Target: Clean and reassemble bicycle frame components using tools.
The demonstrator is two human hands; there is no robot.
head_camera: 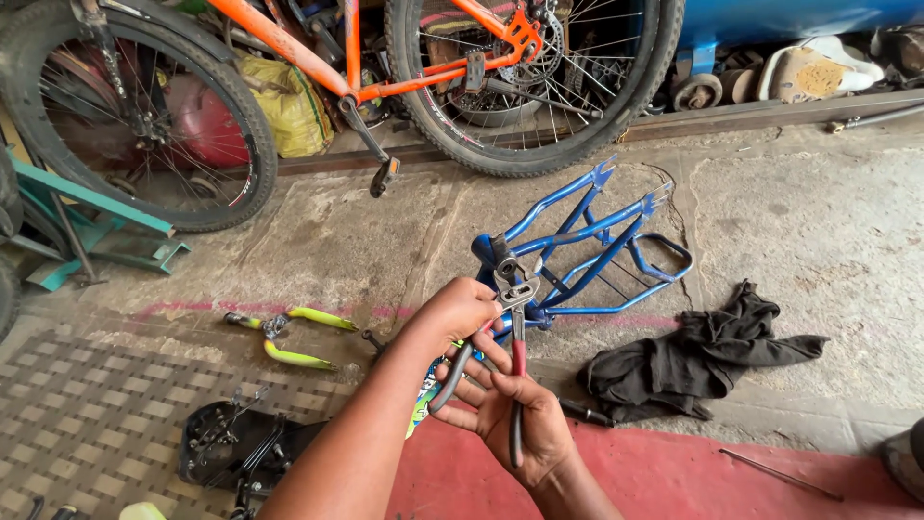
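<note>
Both hands hold the pliers (515,327) above the floor (818,221), in front of the blue bike frame (587,250). The left hand (452,313) grips near the jaws; the right hand (515,414), half open, cradles the handles. I would steady the handles before squeezing.

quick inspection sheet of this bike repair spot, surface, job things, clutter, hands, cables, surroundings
surface: worn concrete floor, red painted strip near the camera, patterned mat at left
job's things: pliers with red and grey handles, blue bicycle frame lying behind
clutter: black rag, yellow-green fork, thin rod, black parts
grippers: left hand and right hand both hold the pliers
cables: thin wire by the frame
surroundings: orange bicycle, teal stand
</note>
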